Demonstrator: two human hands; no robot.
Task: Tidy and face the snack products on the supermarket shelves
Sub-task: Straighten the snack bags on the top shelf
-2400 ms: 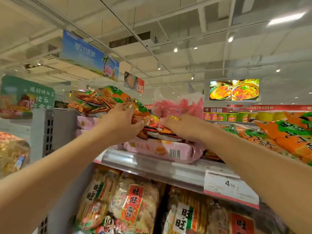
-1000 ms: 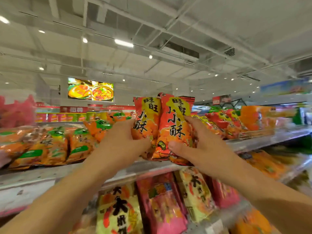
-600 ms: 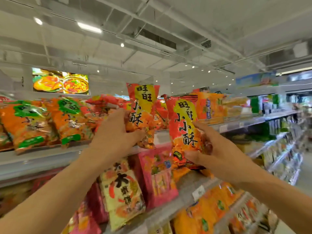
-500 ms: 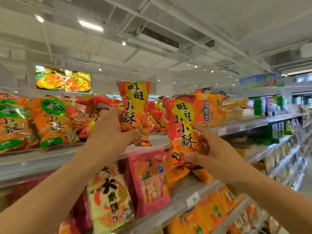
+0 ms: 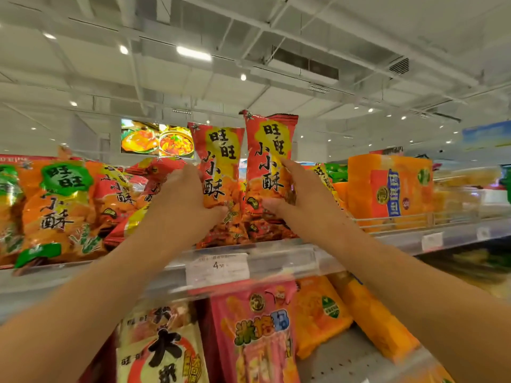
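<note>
1. Two red and yellow snack bags stand upright, side by side and touching, at the front edge of the top shelf (image 5: pixel 290 258), near the middle of the view. The left bag (image 5: pixel 219 164) is a little lower than the right bag (image 5: pixel 269 158). Both fronts face outward, with large black characters running down them.
2. The left hand (image 5: pixel 179 205) is clamped on the left bag, thumb across its lower front and fingers behind it.
3. The right hand (image 5: pixel 297 197) is clamped on the right bag, thumb on its lower front and fingers wrapped round its right edge.
4. Both bare forearms reach up from the bottom corners of the view.
5. Left of the held bags, more bags of the same kind (image 5: pixel 121 197) lie tilted and overlapping. Further left are orange bags with green labels (image 5: pixel 58 211).
6. Right of the hands, orange packs (image 5: pixel 387 189) stand upright behind a low wire rail.
7. A price tag (image 5: pixel 217 268) hangs on the shelf edge just below the held bags.
8. On the shelf below stand a cream and red bag (image 5: pixel 163 349), a pink bag (image 5: pixel 254 327) and orange packs (image 5: pixel 318 313).
9. A lit food picture (image 5: pixel 156 139) hangs in the distance under a white ceiling.
</note>
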